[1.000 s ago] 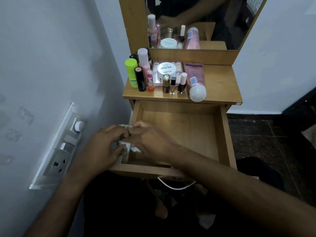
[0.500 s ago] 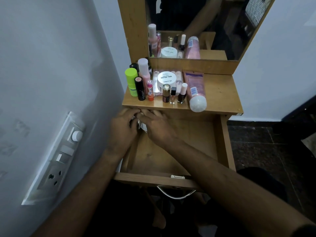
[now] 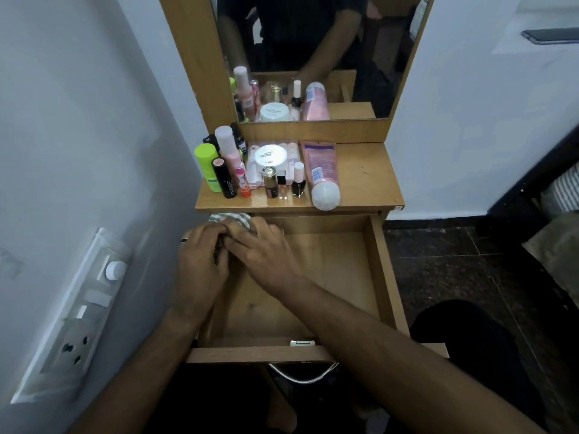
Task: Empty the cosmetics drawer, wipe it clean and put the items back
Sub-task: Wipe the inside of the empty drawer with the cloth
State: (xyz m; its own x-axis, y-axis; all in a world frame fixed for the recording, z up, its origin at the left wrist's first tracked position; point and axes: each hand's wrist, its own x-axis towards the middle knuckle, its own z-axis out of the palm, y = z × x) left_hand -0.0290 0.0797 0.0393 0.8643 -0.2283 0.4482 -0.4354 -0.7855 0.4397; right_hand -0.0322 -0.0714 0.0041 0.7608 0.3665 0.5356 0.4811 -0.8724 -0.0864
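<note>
The wooden drawer (image 3: pixel 383 277) of the dressing table is pulled out and holds no cosmetics. A checked grey-white cloth (image 3: pixel 230 219) lies bunched at the drawer's back left corner, just under the table top. My left hand (image 3: pixel 200 261) and my right hand (image 3: pixel 266 252) both press on the cloth, fingers meeting over it. The cosmetics stand on the table top (image 3: pixel 363 180): a green bottle (image 3: pixel 208 166), a pink spray bottle (image 3: pixel 228 147), a black stick (image 3: pixel 224 178), a white round jar (image 3: pixel 271 155), nail polish bottles (image 3: pixel 298 180) and a pink tube (image 3: pixel 322 173) lying down.
A mirror (image 3: pixel 313 54) rises behind the table top and reflects the cosmetics. A white wall with a switch and socket panel (image 3: pixel 78 314) is close on the left. A metal handle (image 3: pixel 302 374) hangs under the drawer front. Dark tiled floor (image 3: pixel 454 261) lies to the right.
Both hands moved with the cloth from the drawer's front left corner along the left side to the back left corner.
</note>
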